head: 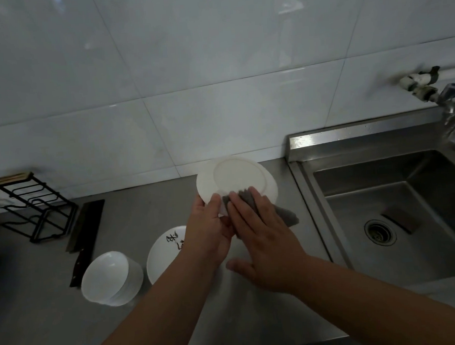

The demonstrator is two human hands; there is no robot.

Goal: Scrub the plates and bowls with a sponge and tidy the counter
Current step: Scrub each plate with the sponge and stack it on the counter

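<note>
Well, the fuzzy bits first. The left hand [208, 226] covers the lower left edge of the plate [237, 177]. The right hand [262, 239] sits over most of the grey cloth [286, 216], so only its top edge and a corner poking out to the right show. The second plate [163, 252], low in the middle of the frame, is half hidden behind the left wrist, and it has dark brushed writing I can't read. The tap [448, 97] at the far right is blurred and cut off by the frame edge. The whole shot is dim.

Around it there's the grey surface [143, 204], with a stack of white bowls [110, 278] at lower left just beside the second plate. A dark knife [84, 229] lies flat to their upper left, and a black wire rack [34, 205] stands at the left edge by the tiled wall. The steel sink [354, 180] fills the right side, with a brown block [401, 219] lying next to the drain [380, 233].

The plate itself is white and round, tilted up toward the camera. There's a raised ring on the facing side, so it looks like the underside. It's held above the surface at centre frame, just left of the sink. The left hand grips its rim. The right hand is flat with fingers straight, pressing the cloth onto the plate's lower part.
</note>
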